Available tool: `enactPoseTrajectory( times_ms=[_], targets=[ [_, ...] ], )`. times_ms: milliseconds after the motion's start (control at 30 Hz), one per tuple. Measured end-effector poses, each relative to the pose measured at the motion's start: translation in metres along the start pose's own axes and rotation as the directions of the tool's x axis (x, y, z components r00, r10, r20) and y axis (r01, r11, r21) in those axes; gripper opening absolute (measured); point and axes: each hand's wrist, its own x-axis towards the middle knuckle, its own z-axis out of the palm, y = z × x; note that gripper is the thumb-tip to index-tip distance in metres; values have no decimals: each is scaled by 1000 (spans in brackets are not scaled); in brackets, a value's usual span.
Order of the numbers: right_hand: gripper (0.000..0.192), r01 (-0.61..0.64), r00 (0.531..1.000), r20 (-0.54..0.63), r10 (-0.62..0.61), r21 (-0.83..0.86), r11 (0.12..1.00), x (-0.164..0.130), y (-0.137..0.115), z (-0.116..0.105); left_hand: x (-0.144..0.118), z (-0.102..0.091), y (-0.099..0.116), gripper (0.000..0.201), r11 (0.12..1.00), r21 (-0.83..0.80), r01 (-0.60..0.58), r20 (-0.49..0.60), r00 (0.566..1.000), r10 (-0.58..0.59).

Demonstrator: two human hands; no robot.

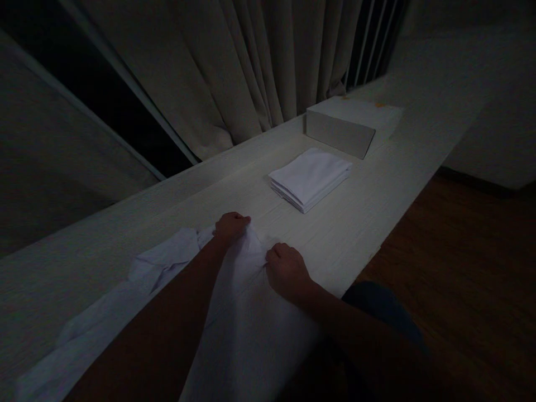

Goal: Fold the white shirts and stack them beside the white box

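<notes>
Dim room w/ pale curtains [234,67] hanging behind a long light-coloured table [377,184] that runs diagonally from lower left to upper right; dark wood floor [460,251] shows past its right edge. Left hand [231,226] is fisted, fingers curled round a bunched bit of the white cloth [247,329] at its far edge. Right hand [287,272] is also closed, knuckles up, pinching the cloth's right side just beside the left hand. Cloth is spread loose under both forearms; it trails off to the lower left along the table & drapes over the near table edge toward the person. Rumpled fold [163,259] sits left of the left hand. Farther up the table, well apart from the hands, lies a folded stack of white cloths [310,177], edges squared. Pale box [343,125] stands just behind the stack, near the curtain. Bare tabletop btwn hands & stack, also right of the stack out to the table's edge.
</notes>
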Motion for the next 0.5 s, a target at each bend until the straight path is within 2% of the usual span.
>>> enactPoseTrajectory(
  times_ms=[267,500],
  targets=[
    [10,35,999,-20,-37,-57,998,-7,3,0,2,15,-3,42,995,-7,104,-106,989,-104],
    [7,8,1000,27,-6,-81,997,-3,-3,-8,-9,21,3,41,998,-15,66,-193,979,-68]
  ],
)
